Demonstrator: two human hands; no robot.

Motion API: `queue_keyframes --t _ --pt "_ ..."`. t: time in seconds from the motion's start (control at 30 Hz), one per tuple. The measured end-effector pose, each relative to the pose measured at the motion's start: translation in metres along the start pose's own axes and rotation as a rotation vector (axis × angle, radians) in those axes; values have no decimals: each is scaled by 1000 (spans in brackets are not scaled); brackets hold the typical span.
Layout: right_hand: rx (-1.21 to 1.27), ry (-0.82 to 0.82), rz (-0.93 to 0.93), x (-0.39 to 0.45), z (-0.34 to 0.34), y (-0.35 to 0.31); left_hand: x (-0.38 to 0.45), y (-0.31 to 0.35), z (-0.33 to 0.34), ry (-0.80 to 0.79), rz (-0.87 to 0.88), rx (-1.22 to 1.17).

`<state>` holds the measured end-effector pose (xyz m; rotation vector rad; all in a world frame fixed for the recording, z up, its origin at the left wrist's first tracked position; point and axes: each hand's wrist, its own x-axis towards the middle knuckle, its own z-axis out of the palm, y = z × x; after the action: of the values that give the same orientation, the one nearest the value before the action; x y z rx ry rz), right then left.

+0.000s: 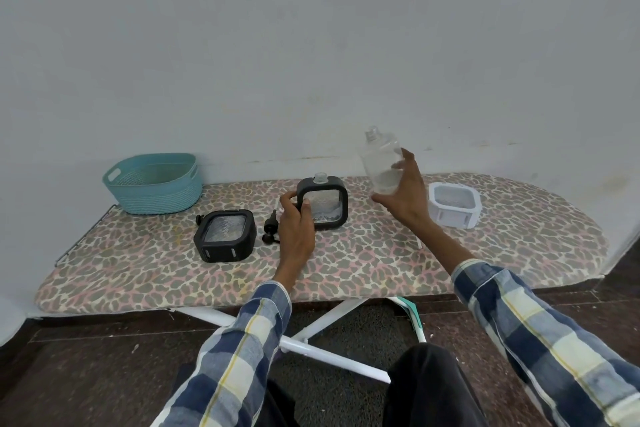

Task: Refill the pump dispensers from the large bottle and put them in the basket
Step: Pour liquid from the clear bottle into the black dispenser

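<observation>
My left hand (295,224) grips the left edge of a black square dispenser (327,201) that stands upright on the board, its neck uncapped. My right hand (405,191) holds a large clear bottle (380,158) lifted above the board, neck up and tilted slightly left, with a little liquid at its bottom. Two black pump heads (271,222) lie on the board just left of my left hand. A second black dispenser (225,234) lies flat at the left. A white dispenser (454,203) lies flat at the right. The teal basket (154,184) stands at the far left.
Everything rests on a leopard-print ironing board (346,263) set against a pale wall. Its white legs (311,333) cross below, over a dark floor. My knees in dark trousers show at the bottom edge.
</observation>
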<state>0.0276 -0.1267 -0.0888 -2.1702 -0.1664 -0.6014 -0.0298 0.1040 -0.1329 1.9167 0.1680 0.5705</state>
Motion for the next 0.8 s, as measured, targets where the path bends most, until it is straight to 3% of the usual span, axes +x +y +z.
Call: queue_keyframes --t 0.2,0.57,0.67,0.73,0.8 --pt "238 26 207 -1 15 1 -2 1 0 -4 7 -20" --pt "257 -32 200 -19 24 14 -1 -1 1 -9 20 -23" --pt "243 104 204 -40 28 7 -1 0 1 -11 19 -9" --pt "198 273 109 -55 33 -2 -1 1 1 -14 18 -4" --pt "163 331 -4 -66 39 -17 0 0 1 -12 21 -1"
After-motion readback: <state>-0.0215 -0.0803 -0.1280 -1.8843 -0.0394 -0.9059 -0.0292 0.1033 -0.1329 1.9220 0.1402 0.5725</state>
